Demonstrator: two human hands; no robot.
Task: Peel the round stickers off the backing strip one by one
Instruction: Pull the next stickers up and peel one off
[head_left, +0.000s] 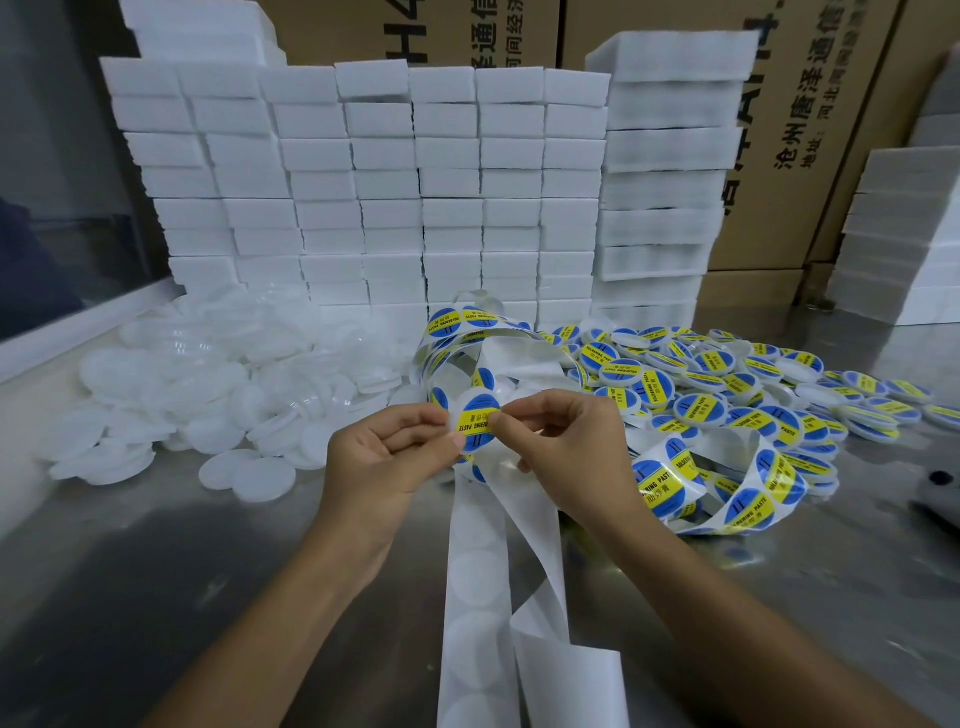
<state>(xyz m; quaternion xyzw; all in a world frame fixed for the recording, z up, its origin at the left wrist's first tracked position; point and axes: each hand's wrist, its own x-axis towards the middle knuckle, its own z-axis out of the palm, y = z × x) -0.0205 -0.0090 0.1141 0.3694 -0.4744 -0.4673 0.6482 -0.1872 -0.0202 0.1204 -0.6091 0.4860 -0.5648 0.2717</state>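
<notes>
While both hands meet at centre frame, one round "SOLDERING PASTE" sticker (479, 422) is the item in work.

Left hand (387, 460): fingers curled, pinching the sticker's left edge and, as far as can be seen, the backing strip (475, 571) behind it.

Right hand (558, 441): thumb and forefinger pinching the sticker's right edge.

Backing strip: emptied length hangs toward bottom centre; loaded length loops right of centre over the counter (156, 582).

Finished labelled discs (753, 374): heaped at right. Plain white discs (208, 395): heaped at left.

Handling advice: lift by the rim only, peel low and slowly, keep the strip taut, avoid creasing or touching adhesive.
</notes>
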